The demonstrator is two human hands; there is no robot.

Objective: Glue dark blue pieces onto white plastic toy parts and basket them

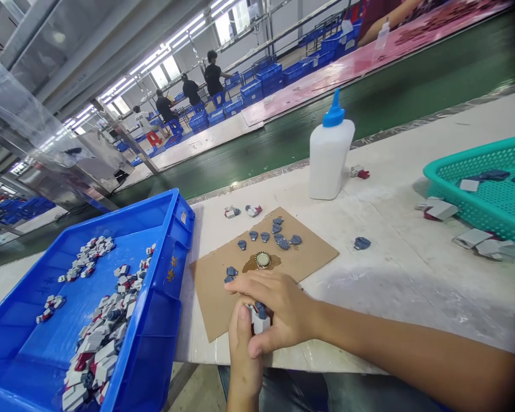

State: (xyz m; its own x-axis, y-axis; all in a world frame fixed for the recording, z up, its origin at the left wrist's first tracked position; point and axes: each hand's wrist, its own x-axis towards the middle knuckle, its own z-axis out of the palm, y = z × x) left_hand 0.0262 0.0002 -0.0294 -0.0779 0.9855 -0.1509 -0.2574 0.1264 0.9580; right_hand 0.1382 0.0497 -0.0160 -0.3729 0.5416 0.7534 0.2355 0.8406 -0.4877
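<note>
My left hand (243,355) and my right hand (283,303) meet over the near edge of a brown cardboard sheet (214,309). Between them is a small white plastic toy part (261,325) with a dark blue-grey piece on it. My left thumb presses against its side, and my right fingers curl over the top, hiding much of it. Just beyond my fingers, a bottle cap (263,260) filled with pale stuff sits on a wet brown stain. Several dark blue-grey pieces (283,244) shaped like little fists lie around it on the cardboard.
A blue crate (158,326) at left holds many white, red and blue-grey parts (105,337). A white squeeze bottle (331,154) with a blue nozzle stands behind the cardboard. At right is a green basket (438,171). A green conveyor belt (283,134) runs behind; several people work beyond.
</note>
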